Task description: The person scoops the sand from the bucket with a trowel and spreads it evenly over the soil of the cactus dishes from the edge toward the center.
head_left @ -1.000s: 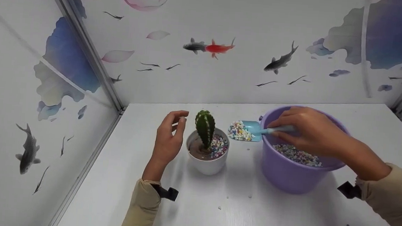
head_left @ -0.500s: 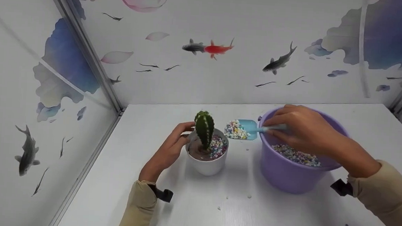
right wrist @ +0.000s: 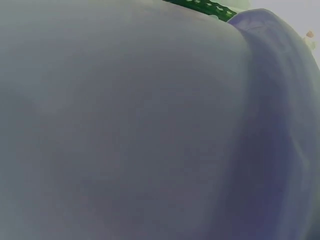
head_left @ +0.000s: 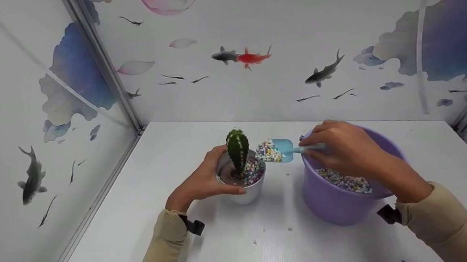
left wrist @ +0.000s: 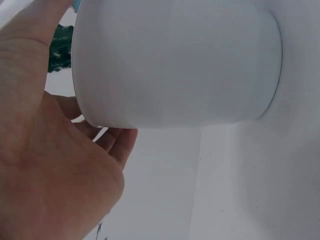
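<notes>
My left hand (head_left: 205, 180) grips a white flowerpot (head_left: 250, 192), thumb along the front of its rim and fingers round the far side. In the left wrist view the pot's smooth wall (left wrist: 175, 60) fills the top, fingers bent at its edge. A green cactus (head_left: 237, 149) stands in the pot, with coloured pebbles (head_left: 253, 170) covering the right part and bare brown surface on the left. My right hand (head_left: 340, 147) pinches the handle of a light-blue toy shovel (head_left: 283, 150) over the bucket's left rim. White and pastel pebbles (head_left: 268, 150) fill its blade, close beside the pot's rim.
A purple bucket (head_left: 330, 205) with pebbles inside stands under my right hand; its wall (right wrist: 150, 125) fills most of the right wrist view. Several stray pebbles (head_left: 290, 228) lie on the white table (head_left: 226, 252). Painted panels (head_left: 235, 94) close off the back and left.
My left hand has moved right from beside the pot and taken hold of it. My right hand has brought the loaded shovel left, up to the pot's rim.
</notes>
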Available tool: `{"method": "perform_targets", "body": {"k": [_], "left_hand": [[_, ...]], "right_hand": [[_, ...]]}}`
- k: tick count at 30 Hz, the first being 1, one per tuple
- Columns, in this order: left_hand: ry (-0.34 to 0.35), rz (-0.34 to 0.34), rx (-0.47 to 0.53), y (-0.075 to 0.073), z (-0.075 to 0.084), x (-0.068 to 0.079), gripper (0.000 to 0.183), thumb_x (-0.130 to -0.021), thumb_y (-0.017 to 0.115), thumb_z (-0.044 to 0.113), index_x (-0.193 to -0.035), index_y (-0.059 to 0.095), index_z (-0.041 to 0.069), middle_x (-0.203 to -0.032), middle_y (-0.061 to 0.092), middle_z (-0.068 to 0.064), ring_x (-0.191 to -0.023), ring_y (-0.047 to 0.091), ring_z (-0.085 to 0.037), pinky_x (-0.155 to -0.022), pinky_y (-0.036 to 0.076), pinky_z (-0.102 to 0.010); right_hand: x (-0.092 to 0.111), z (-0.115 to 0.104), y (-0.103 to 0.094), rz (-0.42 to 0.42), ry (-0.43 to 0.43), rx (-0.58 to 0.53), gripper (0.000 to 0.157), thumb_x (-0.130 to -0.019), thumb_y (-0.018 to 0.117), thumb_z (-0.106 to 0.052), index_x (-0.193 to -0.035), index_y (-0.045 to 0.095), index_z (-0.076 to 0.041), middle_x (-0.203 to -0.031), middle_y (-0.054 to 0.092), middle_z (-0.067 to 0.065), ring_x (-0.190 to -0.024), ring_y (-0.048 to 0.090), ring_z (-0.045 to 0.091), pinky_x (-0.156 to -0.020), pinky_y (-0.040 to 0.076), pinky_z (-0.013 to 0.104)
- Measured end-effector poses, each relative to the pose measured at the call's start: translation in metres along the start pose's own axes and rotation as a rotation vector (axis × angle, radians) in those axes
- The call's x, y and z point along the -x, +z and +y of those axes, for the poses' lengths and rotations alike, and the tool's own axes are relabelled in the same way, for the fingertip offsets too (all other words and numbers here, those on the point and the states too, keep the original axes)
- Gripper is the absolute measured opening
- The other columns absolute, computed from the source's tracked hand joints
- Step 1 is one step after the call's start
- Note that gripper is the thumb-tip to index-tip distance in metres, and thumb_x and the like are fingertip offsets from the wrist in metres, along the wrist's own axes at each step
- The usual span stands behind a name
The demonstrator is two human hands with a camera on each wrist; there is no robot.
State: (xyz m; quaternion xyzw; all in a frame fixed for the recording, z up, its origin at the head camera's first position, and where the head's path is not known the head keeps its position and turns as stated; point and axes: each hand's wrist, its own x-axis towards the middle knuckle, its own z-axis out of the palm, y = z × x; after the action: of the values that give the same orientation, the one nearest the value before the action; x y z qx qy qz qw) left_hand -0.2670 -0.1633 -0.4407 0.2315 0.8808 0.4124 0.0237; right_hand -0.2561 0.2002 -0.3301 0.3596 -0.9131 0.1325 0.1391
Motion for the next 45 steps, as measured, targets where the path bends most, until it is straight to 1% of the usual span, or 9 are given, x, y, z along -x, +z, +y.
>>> {"method": "perform_targets", "body": {"k": [4, 7, 15, 19, 23, 27, 34, 40, 45], "left_hand": [[-0.001, -0.01, 0.002, 0.0, 0.002, -0.003, 0.109, -0.062, 0.086, 0.069, -0.15, 0.025, 0.052, -0.156, 0.029, 0.017, -0.148, 0.026, -0.007, -0.121, 0.03, -0.05], [-0.012, -0.026, 0.005, 0.001, 0.001, -0.005, 0.106, -0.062, 0.086, 0.069, -0.148, 0.025, 0.055, -0.155, 0.03, 0.019, -0.147, 0.027, -0.005, -0.121, 0.03, -0.05], [-0.007, -0.049, 0.051, -0.001, -0.003, -0.007, 0.106, -0.063, 0.088, 0.064, -0.149, 0.026, 0.053, -0.153, 0.029, 0.017, -0.147, 0.027, -0.006, -0.121, 0.028, -0.05], [-0.006, -0.051, 0.052, -0.002, -0.003, -0.008, 0.107, -0.063, 0.089, 0.063, -0.149, 0.027, 0.049, -0.147, 0.026, 0.013, -0.146, 0.027, -0.008, -0.12, 0.032, -0.049], [-0.013, -0.062, 0.061, -0.004, -0.004, -0.009, 0.106, -0.062, 0.09, 0.062, -0.148, 0.029, 0.05, -0.143, 0.027, 0.012, -0.144, 0.028, -0.009, -0.119, 0.032, -0.049], [-0.014, -0.076, 0.069, -0.007, -0.005, -0.01, 0.107, -0.062, 0.09, 0.061, -0.148, 0.028, 0.052, -0.144, 0.028, 0.014, -0.144, 0.028, -0.007, -0.119, 0.032, -0.049], [0.01, -0.094, 0.091, -0.009, -0.006, -0.012, 0.103, -0.064, 0.09, 0.058, -0.148, 0.031, 0.053, -0.145, 0.03, 0.017, -0.141, 0.031, -0.007, -0.118, 0.033, -0.049], [-0.016, -0.091, 0.084, -0.01, -0.007, -0.01, 0.103, -0.063, 0.09, 0.06, -0.147, 0.03, 0.054, -0.148, 0.03, 0.022, -0.142, 0.032, -0.007, -0.118, 0.034, -0.05], [-0.017, -0.09, 0.085, -0.009, -0.011, -0.008, 0.102, -0.063, 0.09, 0.059, -0.147, 0.031, 0.055, -0.149, 0.031, 0.021, -0.142, 0.033, -0.007, -0.118, 0.033, -0.05]], "right_hand": [[-0.004, -0.001, 0.001, 0.013, -0.033, 0.014, 0.022, -0.088, 0.077, -0.021, -0.11, 0.079, -0.024, -0.104, 0.074, -0.009, -0.098, 0.066, 0.012, -0.082, 0.056, 0.039], [-0.006, -0.003, 0.002, 0.016, -0.037, 0.03, 0.021, -0.088, 0.077, -0.02, -0.108, 0.08, -0.023, -0.101, 0.074, -0.009, -0.094, 0.066, 0.013, -0.08, 0.056, 0.038], [-0.012, -0.011, 0.002, 0.009, -0.023, 0.078, 0.019, -0.086, 0.078, -0.017, -0.105, 0.081, -0.021, -0.096, 0.075, -0.005, -0.089, 0.065, 0.016, -0.077, 0.055, 0.041], [-0.015, -0.014, 0.003, -0.002, -0.014, 0.114, 0.019, -0.086, 0.078, -0.018, -0.104, 0.081, -0.021, -0.096, 0.075, -0.005, -0.09, 0.064, 0.016, -0.08, 0.055, 0.042], [-0.018, -0.016, 0.005, -0.006, -0.013, 0.145, 0.019, -0.086, 0.079, -0.02, -0.104, 0.081, -0.022, -0.097, 0.074, -0.006, -0.092, 0.064, 0.016, -0.084, 0.054, 0.043], [-0.02, -0.016, 0.007, 0.001, -0.014, 0.143, 0.018, -0.086, 0.079, -0.02, -0.104, 0.081, -0.022, -0.096, 0.074, -0.006, -0.09, 0.063, 0.015, -0.083, 0.053, 0.043], [-0.022, -0.017, 0.007, -0.004, -0.035, 0.134, 0.019, -0.087, 0.078, -0.015, -0.105, 0.081, -0.02, -0.098, 0.075, -0.002, -0.092, 0.063, 0.019, -0.083, 0.053, 0.046], [-0.024, -0.019, 0.008, -0.017, -0.022, 0.154, 0.02, -0.086, 0.078, -0.016, -0.105, 0.081, -0.021, -0.098, 0.075, -0.003, -0.093, 0.062, 0.018, -0.084, 0.051, 0.046], [-0.027, -0.019, 0.01, -0.009, -0.033, 0.165, 0.018, -0.086, 0.079, -0.017, -0.104, 0.081, -0.022, -0.097, 0.074, -0.004, -0.092, 0.062, 0.017, -0.08, 0.049, 0.043]]}}
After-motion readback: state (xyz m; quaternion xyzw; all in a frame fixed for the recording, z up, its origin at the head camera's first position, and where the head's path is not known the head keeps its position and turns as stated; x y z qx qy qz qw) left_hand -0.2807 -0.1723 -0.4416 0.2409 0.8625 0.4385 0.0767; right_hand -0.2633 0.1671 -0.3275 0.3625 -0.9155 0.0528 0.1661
